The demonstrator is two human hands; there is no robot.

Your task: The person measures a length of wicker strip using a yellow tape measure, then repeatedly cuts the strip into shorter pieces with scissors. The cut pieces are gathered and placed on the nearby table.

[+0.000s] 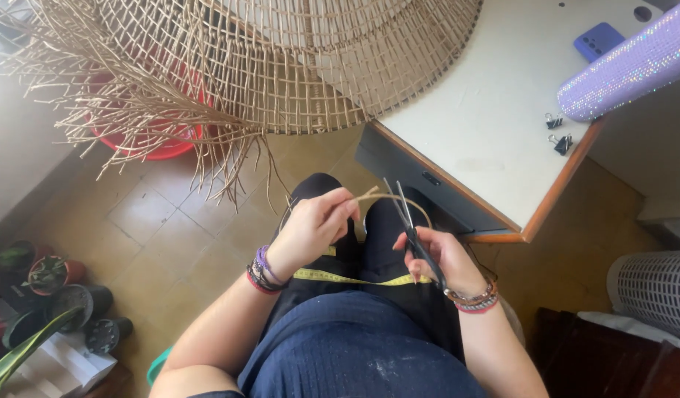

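Scissors with black handles point(412, 234) sit in my right hand point(439, 254), fingers curled shut around the handles, the thin blades pointing up and slightly parted toward a curved strip of pale tan rattan point(388, 197). My left hand point(314, 225) pinches that strip between thumb and closed fingertips, holding it above my lap so it arcs over to the blades. I sit in dark trousers, a yellow measuring tape point(355, 278) draped across my thighs just below both wrists, which carry stacked bead bracelets. Above my hands hangs a large woven rattan lampshade point(281, 59), its open lattice resting on the near left corner of a cream-topped wooden table point(487, 118), loose frayed ends trailing off its left side over a red plastic basin point(152, 144) on the tiled floor. Near the table's right edge lie two black binder clips point(557, 133), a purple glittery roll point(628, 70) and a blue phone point(598, 38). Potted plants point(49, 276) stand on the floor at left.
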